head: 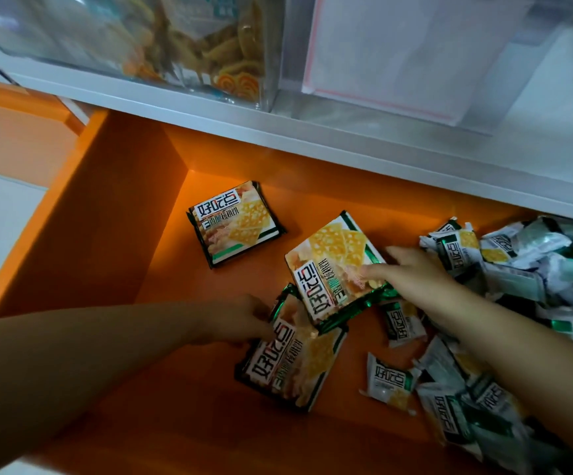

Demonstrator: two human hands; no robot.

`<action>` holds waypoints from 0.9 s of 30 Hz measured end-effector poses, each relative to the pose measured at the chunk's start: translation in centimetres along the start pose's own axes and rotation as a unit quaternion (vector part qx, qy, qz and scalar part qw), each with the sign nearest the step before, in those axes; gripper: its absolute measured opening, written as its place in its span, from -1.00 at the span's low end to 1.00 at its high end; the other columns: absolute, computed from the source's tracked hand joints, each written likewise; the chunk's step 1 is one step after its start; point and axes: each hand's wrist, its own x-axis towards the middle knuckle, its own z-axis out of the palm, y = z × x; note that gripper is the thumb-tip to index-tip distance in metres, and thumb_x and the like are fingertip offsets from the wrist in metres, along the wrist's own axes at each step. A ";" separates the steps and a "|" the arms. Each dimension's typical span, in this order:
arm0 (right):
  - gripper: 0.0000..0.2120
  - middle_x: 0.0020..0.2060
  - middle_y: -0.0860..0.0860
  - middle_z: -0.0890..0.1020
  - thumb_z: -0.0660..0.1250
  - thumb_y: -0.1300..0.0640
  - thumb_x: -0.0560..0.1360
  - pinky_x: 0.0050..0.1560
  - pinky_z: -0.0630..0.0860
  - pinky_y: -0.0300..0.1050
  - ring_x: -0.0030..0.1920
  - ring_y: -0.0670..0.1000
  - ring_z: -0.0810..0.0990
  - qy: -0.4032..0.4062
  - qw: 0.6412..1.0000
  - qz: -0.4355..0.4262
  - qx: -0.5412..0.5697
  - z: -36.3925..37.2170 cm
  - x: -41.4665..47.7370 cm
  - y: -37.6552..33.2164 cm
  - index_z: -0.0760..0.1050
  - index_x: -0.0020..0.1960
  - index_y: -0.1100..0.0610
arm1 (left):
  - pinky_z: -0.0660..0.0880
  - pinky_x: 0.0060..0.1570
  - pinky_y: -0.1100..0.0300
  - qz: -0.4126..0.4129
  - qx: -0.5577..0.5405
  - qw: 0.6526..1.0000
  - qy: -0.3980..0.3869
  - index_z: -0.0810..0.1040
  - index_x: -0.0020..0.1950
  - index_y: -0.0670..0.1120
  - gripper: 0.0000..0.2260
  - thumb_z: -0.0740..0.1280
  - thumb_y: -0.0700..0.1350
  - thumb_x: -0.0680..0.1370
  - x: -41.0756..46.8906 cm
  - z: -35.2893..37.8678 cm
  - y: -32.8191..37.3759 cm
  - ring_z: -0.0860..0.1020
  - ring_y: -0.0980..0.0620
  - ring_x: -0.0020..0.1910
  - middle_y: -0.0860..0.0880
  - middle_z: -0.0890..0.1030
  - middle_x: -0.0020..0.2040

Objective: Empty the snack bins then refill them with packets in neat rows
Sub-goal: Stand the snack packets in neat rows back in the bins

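An orange bin [113, 207] sits open below a white shelf [209, 111], its tall left wall at the frame's left edge. A person's bare left forearm crosses the lower left corner and reaches in over the bin floor.

Near the back left of the floor lies the far packet [235, 222], a square biscuit pack with green trim, flat, face up and apart from the others. On the shelf above it stands a clear tub [182, 39] of orange-and-yellow twisted snacks.

The left hand [244, 320] meets the upper left edge of the near packet [288, 354]. Its fingers are curled round that edge and the thumb lies on the printed face. This packet rests on the floor toward the front.

Just beyond it, the middle packet [336, 265] is tilted, and its lower green edge overlaps the near packet's top. The right hand [411, 272] grips it from the right, with the thumb pressed across the face and the fingers reaching past the right edge. Whether this packet touches the floor cannot be told.

A clear box [398, 56] holding a pale sheet with a pink border sits on the shelf to the right of the tub.

Small packets [504, 255] of the same brand, white and green, are heaped loosely along the bin's right side under and around the right forearm. A few lie singly on the floor nearer the middle.
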 end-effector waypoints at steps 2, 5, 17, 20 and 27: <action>-0.03 0.39 0.06 0.41 0.45 -0.31 0.12 0.36 0.33 0.15 0.35 0.11 0.41 -0.007 0.999 0.028 0.035 -0.1 -1.0 0.2 0.34 0.42 0.08 | 0.57 0.09 0.07 0.007 -0.031 0.999 0.013 0.40 0.24 -0.07 -0.72 0.33 -0.10 0.55 -0.4 -0.2 0.3 0.59 -0.01 0.09 -0.04 0.58 0.13; 0.00 0.46 0.02 0.31 0.53 -0.20 0.10 0.42 0.22 0.16 0.43 0.08 0.29 -0.025 0.988 0.074 0.131 0.1 -2.5 0.5 0.29 0.46 0.06 | 0.60 -0.08 0.10 0.038 -0.085 0.994 0.063 0.43 0.15 0.01 -0.81 0.32 -0.09 0.56 -1.4 -1.4 1.0 0.61 0.02 -0.05 -0.03 0.61 0.03; -0.43 0.06 0.02 0.67 0.59 0.01 0.17 0.28 0.43 0.17 0.15 0.09 0.59 -0.095 0.972 0.074 0.201 3.6 -3.9 0.2 0.55 0.13 0.09 | 0.53 0.05 0.16 0.194 -0.178 0.961 0.082 0.30 0.37 0.12 -0.31 0.47 0.14 0.30 -3.5 -2.7 3.6 0.64 0.12 0.01 0.11 0.65 0.05; -0.52 0.03 0.02 0.68 0.58 0.03 0.23 0.22 0.49 0.16 0.09 0.08 0.63 -0.091 0.978 0.071 0.174 3.5 -4.1 0.2 0.54 0.10 0.09 | 0.52 -0.20 0.42 0.211 -0.099 0.966 0.109 0.10 0.51 0.05 -0.18 0.51 -0.07 0.39 -3.8 -2.2 4.2 0.63 0.24 -0.13 0.12 0.62 0.02; -0.12 0.39 -0.10 0.37 0.54 -0.14 0.27 0.22 0.46 0.02 0.33 -0.02 0.39 0.042 0.998 -0.040 0.027 -0.2 -8.1 -0.8 0.18 0.47 -0.08 | 0.57 -0.18 0.25 0.258 0.227 0.904 0.255 -0.04 0.54 0.14 -0.08 0.51 0.02 0.37 -8.6 -1.4 5.8 0.60 0.16 -0.09 0.12 0.56 0.12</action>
